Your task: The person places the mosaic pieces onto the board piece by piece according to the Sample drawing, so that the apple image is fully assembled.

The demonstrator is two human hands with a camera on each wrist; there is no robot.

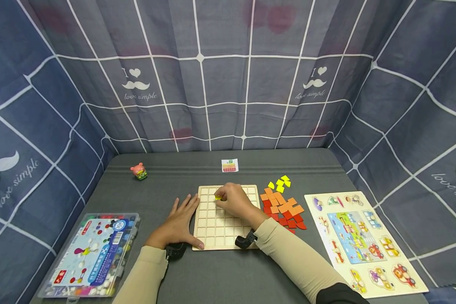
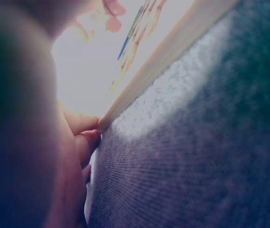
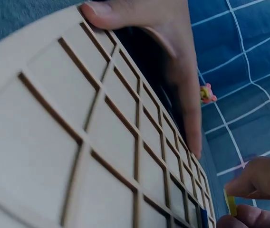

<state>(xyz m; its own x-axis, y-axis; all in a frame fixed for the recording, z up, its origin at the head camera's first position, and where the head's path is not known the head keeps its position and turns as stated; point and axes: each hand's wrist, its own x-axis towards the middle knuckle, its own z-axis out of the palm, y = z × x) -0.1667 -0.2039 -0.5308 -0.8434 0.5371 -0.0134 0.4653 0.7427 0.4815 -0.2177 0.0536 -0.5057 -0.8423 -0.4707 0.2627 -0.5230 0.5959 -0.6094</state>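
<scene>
The right hand (image 1: pixel 233 200) pinches a small yellow tile (image 1: pixel 218 197) between curled fingertips, low over the upper rows of the wooden grid board (image 1: pixel 220 232). The left hand (image 1: pixel 180 221) lies flat with straight fingers along the board's edge at nine o'clock, bracing it. The step looks like seating this tile in a cell; exactly which cell is hard to tell. Next comes squaring it to the slot. The loose tile pile (image 1: pixel 283 207) sits at three o'clock.

even light is falling on the head view, edges bowing; the left wrist view is showing blur and glare
</scene>
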